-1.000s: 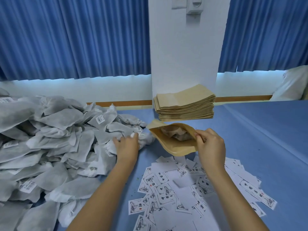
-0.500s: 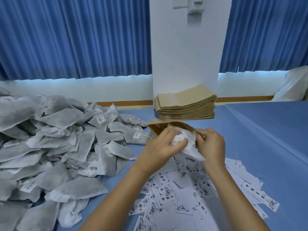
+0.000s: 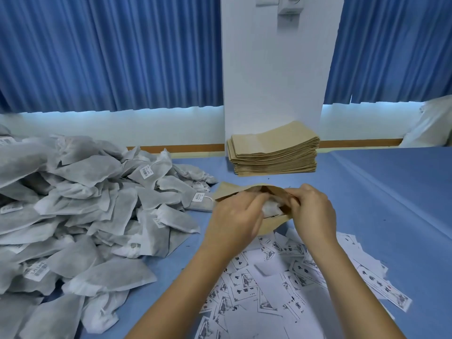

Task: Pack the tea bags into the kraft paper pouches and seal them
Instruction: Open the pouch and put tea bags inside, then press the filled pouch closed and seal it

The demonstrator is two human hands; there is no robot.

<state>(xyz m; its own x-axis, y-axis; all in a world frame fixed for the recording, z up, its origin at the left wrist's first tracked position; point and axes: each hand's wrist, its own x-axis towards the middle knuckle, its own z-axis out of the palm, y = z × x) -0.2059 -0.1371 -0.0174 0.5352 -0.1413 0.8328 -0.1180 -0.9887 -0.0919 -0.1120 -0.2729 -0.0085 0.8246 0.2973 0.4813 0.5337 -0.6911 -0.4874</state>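
At nine o'clock lies the tea bag heap. The left hand, fingers curled on a tea bag, stuffs it into the pouch; the right hand pinches the rim at three o'clock. Best hold that mouth wide.

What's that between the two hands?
In the head view, an open pouch with a white tea bag partly inside lies between the left hand and right hand.

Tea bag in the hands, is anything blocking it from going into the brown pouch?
Nothing visible blocks it. The right hand holds the pouch open at its mouth, and the left hand grips the tea bag, which sits partly inside that opening.
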